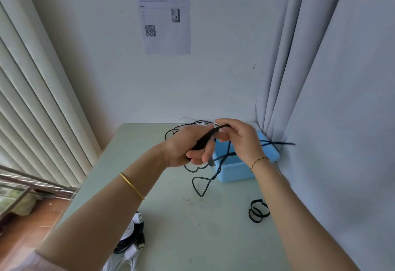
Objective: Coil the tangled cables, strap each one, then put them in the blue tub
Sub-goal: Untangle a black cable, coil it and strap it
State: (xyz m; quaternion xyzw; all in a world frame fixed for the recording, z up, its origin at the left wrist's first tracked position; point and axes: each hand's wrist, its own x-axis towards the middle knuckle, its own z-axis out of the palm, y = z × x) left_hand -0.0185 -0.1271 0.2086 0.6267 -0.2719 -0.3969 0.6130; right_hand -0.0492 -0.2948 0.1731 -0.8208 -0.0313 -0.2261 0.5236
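Observation:
My left hand (188,146) grips a folded bunch of dark cable (210,134), raised above the table. My right hand (239,138) pinches the same cable at its upper end, just right of the left hand. Loose loops of this dark cable (201,185) hang down to the tabletop. The blue tub (237,168) stands behind my hands at the table's right back corner, and a cable strand trails over it. More tangled black and white cables (183,124) lie at the back of the table. Black straps (257,210) lie near my right forearm.
The pale green table (171,217) is boxed in by a white wall behind, a grey curtain (320,99) on the right and vertical blinds on the left. A pile of white and black cables with plugs (132,243) lies at the table's front left edge.

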